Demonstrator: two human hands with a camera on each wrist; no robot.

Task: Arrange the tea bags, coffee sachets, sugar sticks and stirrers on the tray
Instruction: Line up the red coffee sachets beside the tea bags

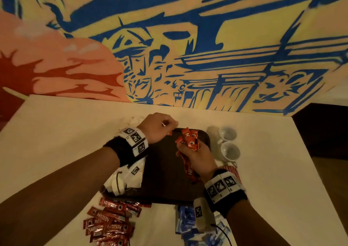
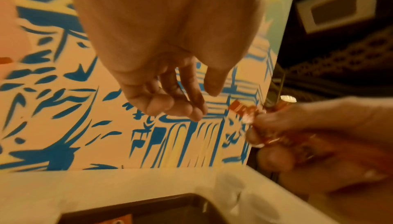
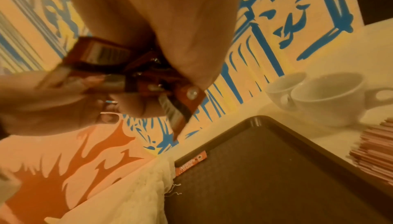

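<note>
Right hand grips a bunch of red coffee sachets, fingers curled round them, held above the right half of the dark tray; the sachets fan out past the fingertips toward the wall. Left hand hovers over the tray's far left corner, fingers loosely curled; the left wrist view shows the palm holding nothing, fingertips near the bunch but apart from it. One red sachet lies flat in the tray, against its far left rim. A white cloth lies beside the tray's left edge, touching it.

On the table, near edge: loose pile of red sachets left of centre, pile of blue packets right of centre, both outside the tray. Two white cups lie on their sides just right of the tray. Stack of red-striped sticks next to the cups, nearer the person; type cannot be read.
</note>
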